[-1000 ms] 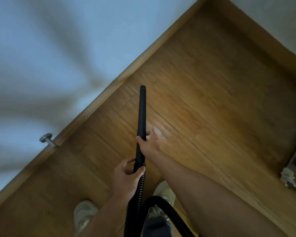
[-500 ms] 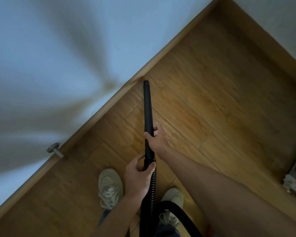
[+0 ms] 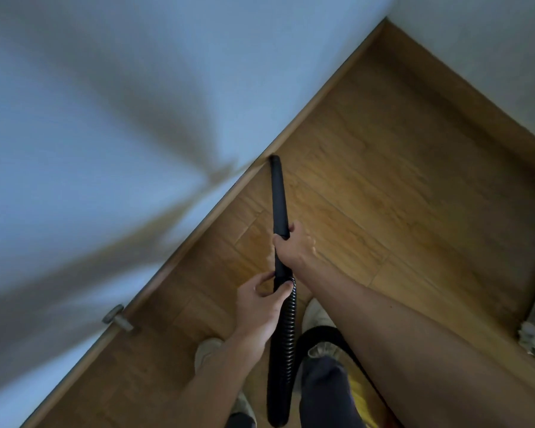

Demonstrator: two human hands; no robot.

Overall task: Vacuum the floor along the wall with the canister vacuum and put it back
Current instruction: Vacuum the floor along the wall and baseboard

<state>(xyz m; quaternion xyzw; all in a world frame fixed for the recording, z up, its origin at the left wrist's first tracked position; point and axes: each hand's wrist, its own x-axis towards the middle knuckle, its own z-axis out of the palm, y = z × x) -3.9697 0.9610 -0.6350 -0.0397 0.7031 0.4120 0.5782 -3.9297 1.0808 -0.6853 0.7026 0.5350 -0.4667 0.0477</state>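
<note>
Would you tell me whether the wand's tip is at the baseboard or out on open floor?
At the baseboard: the wand tip meets the baseboard.

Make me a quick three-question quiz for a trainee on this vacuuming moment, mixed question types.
1. True or false: both hands grip the black wand.
2. Which hand is nearer the wand's tip: (a) left hand, (b) right hand?
3. What does the wand's tip sit beside?

Key: 1 true. 2 b. 3 the wooden baseboard where the floor meets the wall.
</note>
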